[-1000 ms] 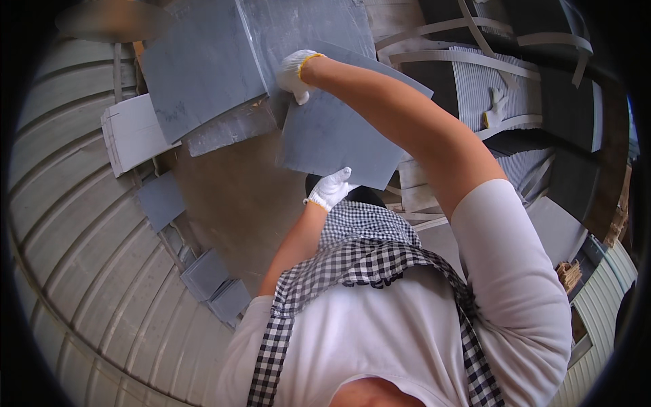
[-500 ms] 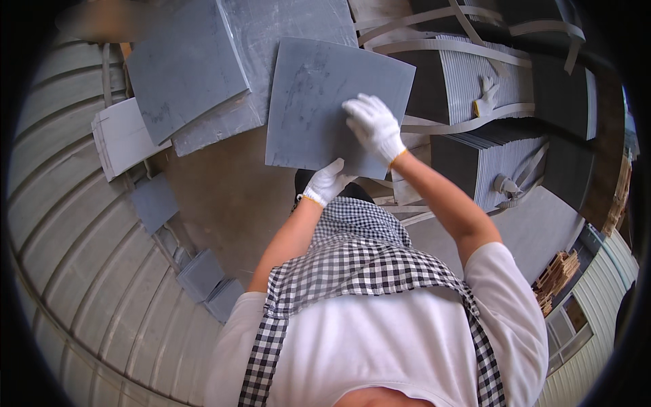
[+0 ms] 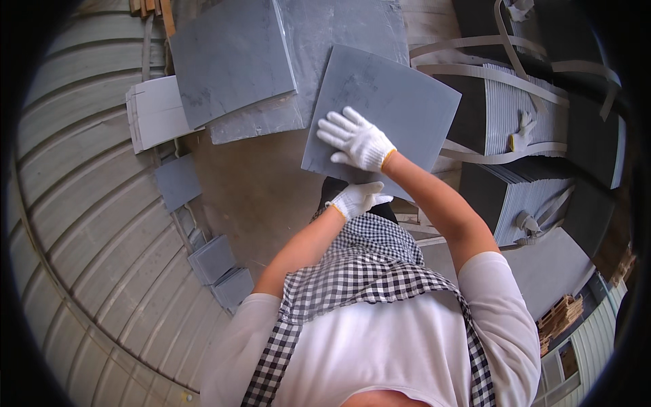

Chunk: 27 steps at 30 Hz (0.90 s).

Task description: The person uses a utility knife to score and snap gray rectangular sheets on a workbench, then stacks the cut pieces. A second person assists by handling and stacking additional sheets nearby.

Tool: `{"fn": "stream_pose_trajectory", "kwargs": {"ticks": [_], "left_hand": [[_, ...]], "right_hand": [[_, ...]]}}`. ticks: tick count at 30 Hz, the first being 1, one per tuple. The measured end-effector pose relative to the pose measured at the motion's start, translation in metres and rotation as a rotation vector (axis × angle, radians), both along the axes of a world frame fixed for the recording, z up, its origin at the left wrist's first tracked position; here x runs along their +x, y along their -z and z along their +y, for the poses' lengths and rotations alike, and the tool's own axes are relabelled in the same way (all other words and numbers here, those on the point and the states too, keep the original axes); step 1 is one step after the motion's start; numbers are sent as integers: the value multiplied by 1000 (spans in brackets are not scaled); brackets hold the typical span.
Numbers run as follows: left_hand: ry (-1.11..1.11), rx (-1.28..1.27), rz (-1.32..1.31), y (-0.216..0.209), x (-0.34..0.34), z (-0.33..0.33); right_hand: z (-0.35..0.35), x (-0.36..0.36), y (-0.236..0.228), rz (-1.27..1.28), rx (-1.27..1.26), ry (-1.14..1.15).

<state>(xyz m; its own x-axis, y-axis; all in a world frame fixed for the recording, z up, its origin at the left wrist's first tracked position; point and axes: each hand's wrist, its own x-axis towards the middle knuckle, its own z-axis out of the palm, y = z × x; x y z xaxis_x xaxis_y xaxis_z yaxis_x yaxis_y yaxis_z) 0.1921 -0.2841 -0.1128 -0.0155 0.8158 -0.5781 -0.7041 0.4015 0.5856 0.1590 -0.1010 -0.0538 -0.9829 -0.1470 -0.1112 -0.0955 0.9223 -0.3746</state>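
Observation:
A square dark-grey slate tile (image 3: 397, 108) lies tilted in front of me, its far part over a larger grey slab surface (image 3: 339, 30). My right hand (image 3: 357, 140), in a white knit glove, rests flat on the tile's face near its left side, fingers spread. At the tile's near edge is my left hand (image 3: 358, 200), gloved too, with thumb and fingers stretched apart. I cannot tell how firmly it touches the edge. What bears the tile from below is hidden.
Left of the tile lies another large slate tile (image 3: 234, 64), with pale tiles (image 3: 159, 112) beside it. Strapped stacks of thin tiles (image 3: 519, 112) stand at right, a loose white glove (image 3: 522, 132) on one. Small grey tiles (image 3: 211, 259) lean along the ribbed wall (image 3: 88, 183).
My right hand has slid left across the tile and spread its fingers. My left hand has shifted along the near edge, its fingers now more visible. The whole view has swung left.

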Motion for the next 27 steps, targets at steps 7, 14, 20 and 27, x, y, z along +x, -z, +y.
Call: {"fn": "stream_pose_trajectory", "kwargs": {"ticks": [7,14,20,27], "left_hand": [[-235,-159,-624,-39,-12,15],[172,-68,-22,-20,-4,9],[-177,-157,-553,-29,2,23],[-292,-261,-706,-49,-5,34]], "right_hand": [[126,-76,19,176,390,620],[-20,-54,-7,111,59,321],[-24,-34,-5,1,-4,-56],[103,-100,13,219,358,549]]}}
